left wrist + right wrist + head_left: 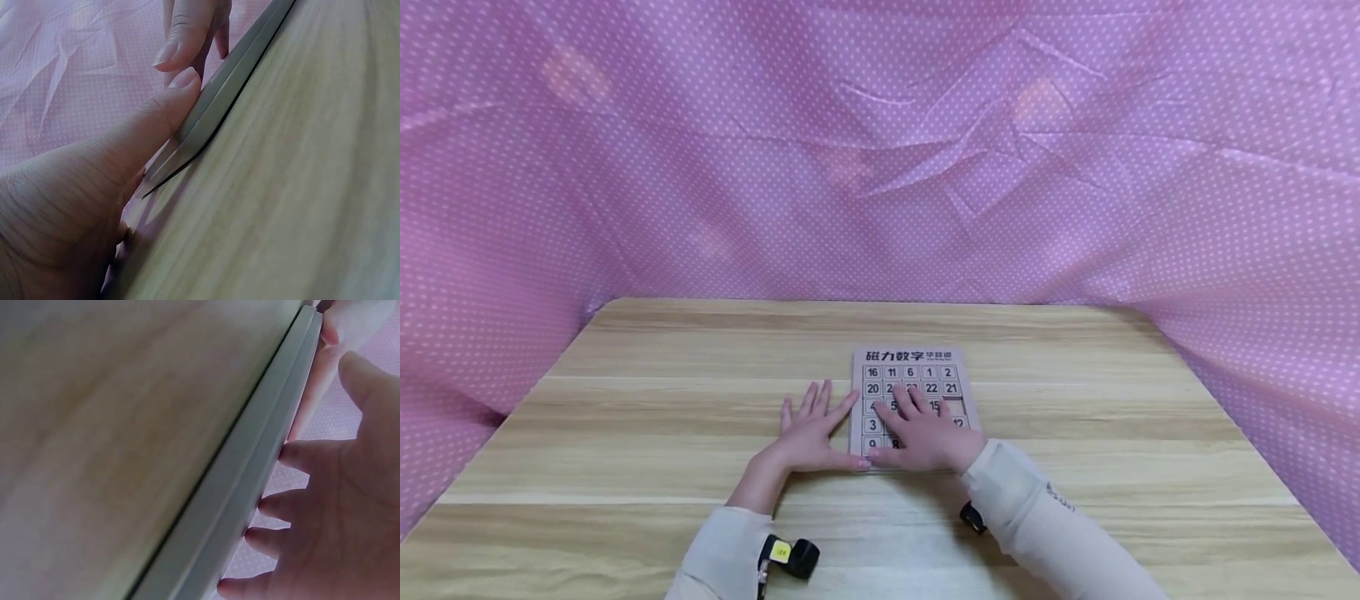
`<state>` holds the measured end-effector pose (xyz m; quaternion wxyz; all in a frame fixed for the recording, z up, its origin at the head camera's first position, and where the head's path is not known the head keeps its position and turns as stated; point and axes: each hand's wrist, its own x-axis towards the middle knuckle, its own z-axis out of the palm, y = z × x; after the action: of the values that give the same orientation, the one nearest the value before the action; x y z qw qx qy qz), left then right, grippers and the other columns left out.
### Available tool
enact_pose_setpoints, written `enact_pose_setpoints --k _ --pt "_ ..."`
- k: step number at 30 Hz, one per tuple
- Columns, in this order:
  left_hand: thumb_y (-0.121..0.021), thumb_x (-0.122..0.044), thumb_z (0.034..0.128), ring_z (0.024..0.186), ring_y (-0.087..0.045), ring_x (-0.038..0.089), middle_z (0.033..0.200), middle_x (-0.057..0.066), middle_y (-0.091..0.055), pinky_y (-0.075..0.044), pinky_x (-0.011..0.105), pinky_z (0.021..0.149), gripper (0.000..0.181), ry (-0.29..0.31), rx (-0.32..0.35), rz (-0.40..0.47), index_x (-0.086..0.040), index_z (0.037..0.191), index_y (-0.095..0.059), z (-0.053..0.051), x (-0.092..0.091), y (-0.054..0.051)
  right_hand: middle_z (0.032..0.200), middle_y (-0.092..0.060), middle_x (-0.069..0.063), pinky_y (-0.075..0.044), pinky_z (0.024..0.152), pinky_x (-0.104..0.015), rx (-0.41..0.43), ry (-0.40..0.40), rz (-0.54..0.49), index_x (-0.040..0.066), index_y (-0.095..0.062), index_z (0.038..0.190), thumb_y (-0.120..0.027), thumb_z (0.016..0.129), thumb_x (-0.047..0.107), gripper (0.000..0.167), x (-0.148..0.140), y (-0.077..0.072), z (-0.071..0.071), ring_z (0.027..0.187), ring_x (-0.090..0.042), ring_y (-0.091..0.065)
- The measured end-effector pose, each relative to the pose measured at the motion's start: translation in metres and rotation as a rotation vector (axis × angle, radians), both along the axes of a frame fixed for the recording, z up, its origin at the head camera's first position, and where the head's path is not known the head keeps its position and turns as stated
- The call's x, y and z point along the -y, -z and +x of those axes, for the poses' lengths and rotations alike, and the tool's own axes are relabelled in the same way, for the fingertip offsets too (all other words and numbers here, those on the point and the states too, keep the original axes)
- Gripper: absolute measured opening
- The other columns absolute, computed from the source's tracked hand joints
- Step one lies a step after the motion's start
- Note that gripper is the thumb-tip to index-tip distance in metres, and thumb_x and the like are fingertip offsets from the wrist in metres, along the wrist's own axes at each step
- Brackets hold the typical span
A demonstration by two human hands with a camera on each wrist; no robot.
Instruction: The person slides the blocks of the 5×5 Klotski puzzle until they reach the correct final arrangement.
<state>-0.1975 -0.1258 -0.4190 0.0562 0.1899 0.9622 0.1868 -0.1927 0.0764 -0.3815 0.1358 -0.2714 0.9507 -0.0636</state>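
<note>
A grey number sliding puzzle (858,408) lies flat on the wooden table, with square numbered tiles and dark lettering along its far edge. One gap among the tiles shows at its right side. My left hand (808,437) is spread at the puzzle's left edge, its thumb touching the near left corner. Over the tiles lies my right hand (931,437), fingers spread and fingertips on the number squares, hiding several of them. In the right wrist view the fingertips (294,456) of that hand meet the puzzle's top face. The left wrist view shows the left thumb (150,122) on the frame's corner.
The light wooden table (625,400) extends around the puzzle on all sides. Pink dotted cloth (880,167) hangs behind it and at both sides. A black wrist camera (803,558) sits at the left cuff, and another (972,517) at the right.
</note>
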Motion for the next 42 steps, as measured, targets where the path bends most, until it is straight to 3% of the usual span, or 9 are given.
enact_pose_setpoints --k 17,25,29,35,42 --pt "-0.052 -0.078 0.0519 0.126 0.008 0.033 0.141 0.018 0.001 0.012 0.056 0.092 0.105 -0.015 0.005 0.013 -0.03 0.138 -0.015 0.004 -0.005 0.001 0.143 -0.004 -0.011 -0.007 0.094 -0.059 0.002 0.004 -0.004 0.021 -0.018 0.139 -0.035 0.08 0.063 0.074 -0.029 0.003 0.003 0.127 -0.033 -0.002" --pt "-0.052 -0.077 0.0522 0.126 0.008 0.033 0.14 0.018 0.001 0.011 0.056 0.093 0.105 -0.021 0.0 0.015 -0.029 0.138 -0.016 0.005 -0.003 0.001 0.143 -0.005 -0.013 -0.009 0.094 -0.059 -0.004 -0.009 -0.019 0.02 -0.019 0.139 -0.035 0.081 0.062 0.073 -0.03 0.003 0.004 0.127 -0.034 -0.003" --pt "-0.052 -0.077 0.0528 0.126 0.007 0.034 0.14 0.019 0.0 0.011 0.057 0.092 0.105 -0.013 -0.003 0.014 -0.028 0.138 -0.017 0.005 -0.002 0.0 0.143 -0.006 -0.013 -0.009 0.093 -0.06 0.007 -0.032 -0.017 0.02 -0.019 0.139 -0.034 0.08 0.063 0.074 -0.026 0.001 0.011 0.126 -0.035 -0.003" --pt "-0.052 -0.077 0.0535 0.126 0.007 0.033 0.14 0.019 0.001 0.011 0.057 0.092 0.104 -0.011 -0.001 0.008 -0.029 0.138 -0.015 0.005 -0.002 -0.001 0.143 -0.004 -0.011 -0.01 0.093 -0.06 0.025 -0.126 -0.002 0.023 -0.018 0.139 -0.033 0.08 0.064 0.073 -0.018 -0.004 0.029 0.127 -0.033 -0.003" --pt "-0.051 -0.077 0.0542 0.126 0.008 0.032 0.14 0.018 0.003 0.012 0.056 0.092 0.104 -0.006 0.004 0.0 -0.029 0.138 -0.013 0.004 -0.003 -0.002 0.143 -0.004 -0.009 -0.01 0.094 -0.058 -0.005 -0.187 0.042 0.024 -0.018 0.138 -0.033 0.079 0.064 0.073 -0.013 -0.008 0.044 0.127 -0.032 -0.003"
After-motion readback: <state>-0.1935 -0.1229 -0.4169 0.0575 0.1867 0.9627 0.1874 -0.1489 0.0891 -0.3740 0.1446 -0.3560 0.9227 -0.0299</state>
